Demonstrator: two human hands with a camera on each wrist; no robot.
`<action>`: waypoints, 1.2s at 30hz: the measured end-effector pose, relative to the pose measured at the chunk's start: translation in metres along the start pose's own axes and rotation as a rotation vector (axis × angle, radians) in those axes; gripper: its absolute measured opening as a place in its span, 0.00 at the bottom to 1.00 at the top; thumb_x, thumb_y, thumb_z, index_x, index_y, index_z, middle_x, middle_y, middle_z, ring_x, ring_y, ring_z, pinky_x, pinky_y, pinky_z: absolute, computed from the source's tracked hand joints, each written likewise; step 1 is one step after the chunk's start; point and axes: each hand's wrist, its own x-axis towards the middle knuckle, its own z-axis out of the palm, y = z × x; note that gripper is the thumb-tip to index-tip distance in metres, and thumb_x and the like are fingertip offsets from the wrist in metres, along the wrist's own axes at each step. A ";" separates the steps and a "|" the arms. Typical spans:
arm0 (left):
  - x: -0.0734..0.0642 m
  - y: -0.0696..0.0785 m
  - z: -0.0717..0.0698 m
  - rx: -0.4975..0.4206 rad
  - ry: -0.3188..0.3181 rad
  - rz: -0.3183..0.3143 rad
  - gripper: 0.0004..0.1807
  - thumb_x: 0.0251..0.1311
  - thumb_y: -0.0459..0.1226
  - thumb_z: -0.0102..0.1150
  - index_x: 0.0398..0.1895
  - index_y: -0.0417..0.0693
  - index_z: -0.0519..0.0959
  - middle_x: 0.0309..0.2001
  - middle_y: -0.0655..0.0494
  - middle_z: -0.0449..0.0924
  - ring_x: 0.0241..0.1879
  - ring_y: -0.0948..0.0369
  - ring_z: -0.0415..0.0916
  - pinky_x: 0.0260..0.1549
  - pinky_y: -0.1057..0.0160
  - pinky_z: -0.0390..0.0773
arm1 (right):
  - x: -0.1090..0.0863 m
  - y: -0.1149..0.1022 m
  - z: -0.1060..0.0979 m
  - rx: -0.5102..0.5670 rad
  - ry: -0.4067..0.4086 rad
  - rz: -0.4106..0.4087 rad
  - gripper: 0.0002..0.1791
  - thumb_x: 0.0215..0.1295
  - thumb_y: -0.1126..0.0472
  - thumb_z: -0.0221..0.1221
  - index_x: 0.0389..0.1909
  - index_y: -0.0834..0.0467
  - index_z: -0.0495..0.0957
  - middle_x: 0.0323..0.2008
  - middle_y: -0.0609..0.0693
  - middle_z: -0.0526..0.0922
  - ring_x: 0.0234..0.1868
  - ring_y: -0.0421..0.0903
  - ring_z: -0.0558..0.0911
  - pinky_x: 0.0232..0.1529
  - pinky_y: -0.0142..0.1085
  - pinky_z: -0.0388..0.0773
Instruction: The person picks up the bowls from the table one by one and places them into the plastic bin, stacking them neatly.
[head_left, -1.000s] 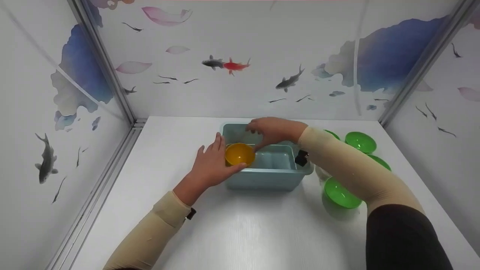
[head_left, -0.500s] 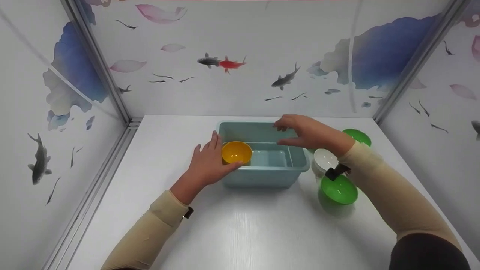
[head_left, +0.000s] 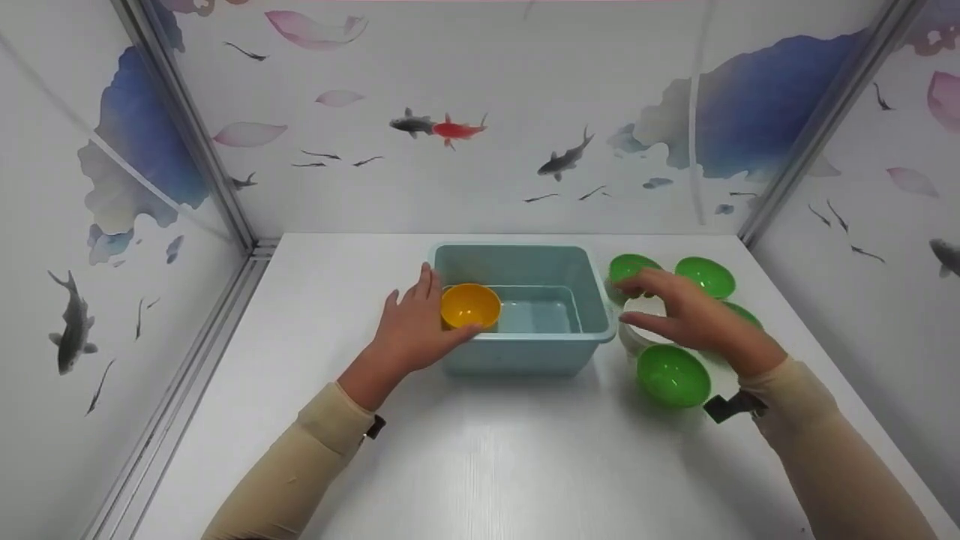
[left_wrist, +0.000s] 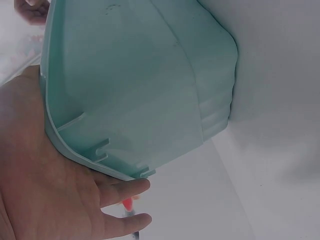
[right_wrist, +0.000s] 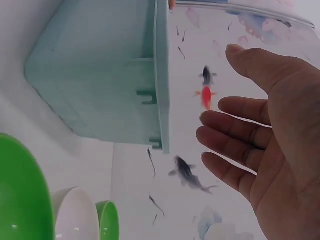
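One teal plastic basin [head_left: 521, 360], one yellow bowl [head_left: 470, 304], four green bowls [head_left: 673, 377] in view, one white bowl [right_wrist: 77, 216], two bare hands [head_left: 411, 324], one tabletop [head_left: 480, 457], one red printed fish [head_left: 457, 130].

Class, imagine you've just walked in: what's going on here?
A person's left hand rests at the left end of a blue-green tub, with a yellow bowl inside. The right hand, holding nothing, hovers over a white bowl. Green bowls stand around the white one, right of the tub.
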 end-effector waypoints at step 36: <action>0.000 -0.003 0.003 -0.017 -0.012 -0.011 0.71 0.66 0.80 0.51 0.91 0.37 0.43 0.91 0.40 0.38 0.83 0.40 0.59 0.82 0.32 0.45 | -0.134 0.037 0.053 0.089 0.072 0.482 0.53 0.65 0.48 0.80 0.79 0.72 0.63 0.70 0.73 0.71 0.72 0.73 0.71 0.70 0.72 0.67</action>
